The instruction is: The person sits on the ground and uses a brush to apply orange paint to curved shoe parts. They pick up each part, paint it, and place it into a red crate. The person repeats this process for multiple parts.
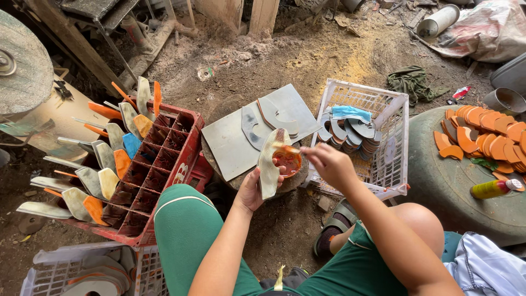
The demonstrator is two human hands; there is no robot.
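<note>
**Grey sole piece in left hand, brush in right**

Left hand [251, 191] gripping a curved grey sole-shaped piece [269, 164], fingers wrapped behind it, thumb side at its lower edge; piece upright, slightly tilted. Right hand [329, 163] pinching a thin orange-tipped brush stick [286, 148] between thumb and fingertips, remaining fingers curled in. Stick tip touching the upper face of the grey piece. Just past the right fingertips, below the stick: small round orange pot with glue-like contents [287, 161], resting on a flat grey board [233, 143] laid over a round stump. Two loose grey curved cutouts [263, 123] on that board, beyond the left fingers. Right of the right fingers: white plastic lattice basket [398, 137] holding stacked grey curved pieces [350, 134]. Left of the left fingers: red compartment crate [189, 143], with grey, orange and yellow sole pieces [104, 170] stood along its far side. Well right of both hands: pile of orange curved cutouts [485, 131] on a dark round surface, yellow bottle [496, 188] lying near it. Green-clad knees below both hands; dirt floor all around.
</note>
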